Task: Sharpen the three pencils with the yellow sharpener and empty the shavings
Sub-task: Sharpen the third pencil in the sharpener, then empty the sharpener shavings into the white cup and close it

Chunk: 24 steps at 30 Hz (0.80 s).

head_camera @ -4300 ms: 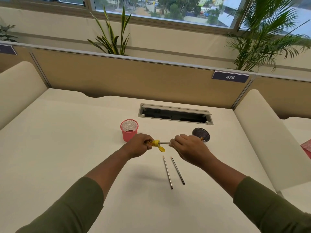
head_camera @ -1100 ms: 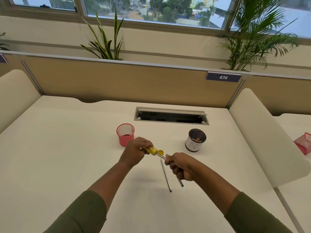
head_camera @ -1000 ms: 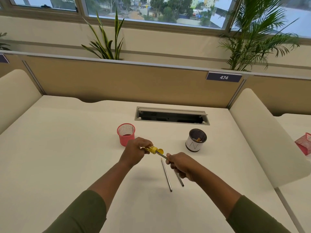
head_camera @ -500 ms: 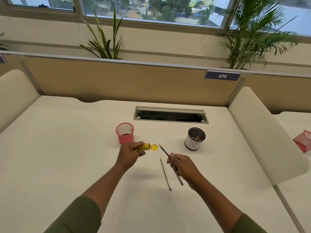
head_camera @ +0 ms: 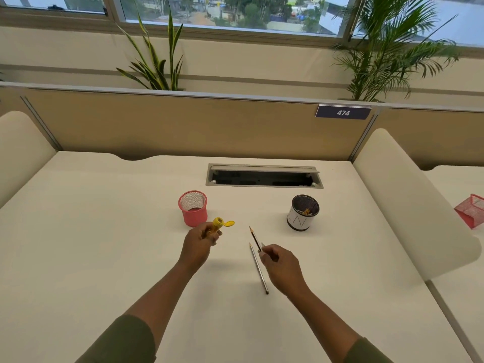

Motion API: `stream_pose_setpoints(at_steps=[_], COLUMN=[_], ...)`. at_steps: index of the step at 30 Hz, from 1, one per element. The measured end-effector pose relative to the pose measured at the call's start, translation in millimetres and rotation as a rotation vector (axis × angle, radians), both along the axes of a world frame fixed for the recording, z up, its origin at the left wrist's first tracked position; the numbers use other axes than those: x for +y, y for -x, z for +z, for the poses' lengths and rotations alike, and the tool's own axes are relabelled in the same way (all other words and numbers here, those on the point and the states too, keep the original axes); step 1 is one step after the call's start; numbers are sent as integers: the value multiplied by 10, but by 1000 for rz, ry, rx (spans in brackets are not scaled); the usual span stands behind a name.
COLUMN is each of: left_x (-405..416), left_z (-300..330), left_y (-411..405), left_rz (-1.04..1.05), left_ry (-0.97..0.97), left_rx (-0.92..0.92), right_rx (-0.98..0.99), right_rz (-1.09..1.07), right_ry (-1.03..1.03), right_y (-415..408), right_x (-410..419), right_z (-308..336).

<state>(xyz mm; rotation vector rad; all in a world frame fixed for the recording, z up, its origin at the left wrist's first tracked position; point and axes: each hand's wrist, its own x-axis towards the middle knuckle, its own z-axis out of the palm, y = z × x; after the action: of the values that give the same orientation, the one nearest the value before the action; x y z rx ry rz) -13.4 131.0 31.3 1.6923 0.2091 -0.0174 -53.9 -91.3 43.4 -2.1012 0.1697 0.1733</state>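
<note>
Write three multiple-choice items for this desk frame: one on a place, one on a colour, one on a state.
1. Where does the pink mesh cup stand?
A. Beyond the left hand
B. Right of the white cup
C. Inside the cable slot

2. What colour is the small plastic sharpener?
A. Blue
B. Yellow
C. Green

3. What state is the dark pencil in the right hand in?
A. Inside the sharpener
B. Lying flat on the desk
C. Held free, its sharp tip bare

Key: 1 A, the cup stands just past the left hand's knuckles. 2 B, its body and open flip lid are yellow. 3 C, a gap separates tip and sharpener.
</note>
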Motion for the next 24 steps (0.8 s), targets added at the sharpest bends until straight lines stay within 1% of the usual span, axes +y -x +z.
stream_pose_setpoints(at_steps=[2, 5, 9, 14, 16, 19, 24], left_x=[19, 35, 20, 70, 105, 147, 131], left_z=[-20, -42, -65, -92, -94, -90, -77], left_y=[14, 37, 54, 55, 60, 53, 49], left_rz=[-15, -50, -85, -98, -92, -116, -122], left_ry=[-51, -128, -160, -197, -252, -355, -340], left_rx=[16, 49, 83, 117, 69, -18, -25], right_rx=[-15, 39, 63, 59, 62, 77, 117], right_rz=[5, 45, 127, 190, 194, 174, 145], right_ry=[210, 438, 625, 746, 768, 750, 685], right_y=[-16, -87, -173, -205, -204, -209, -221], right_x=[84, 252, 419, 544, 574, 604, 630], right_z=[-120, -294, -483, -651, -679, -723, -752])
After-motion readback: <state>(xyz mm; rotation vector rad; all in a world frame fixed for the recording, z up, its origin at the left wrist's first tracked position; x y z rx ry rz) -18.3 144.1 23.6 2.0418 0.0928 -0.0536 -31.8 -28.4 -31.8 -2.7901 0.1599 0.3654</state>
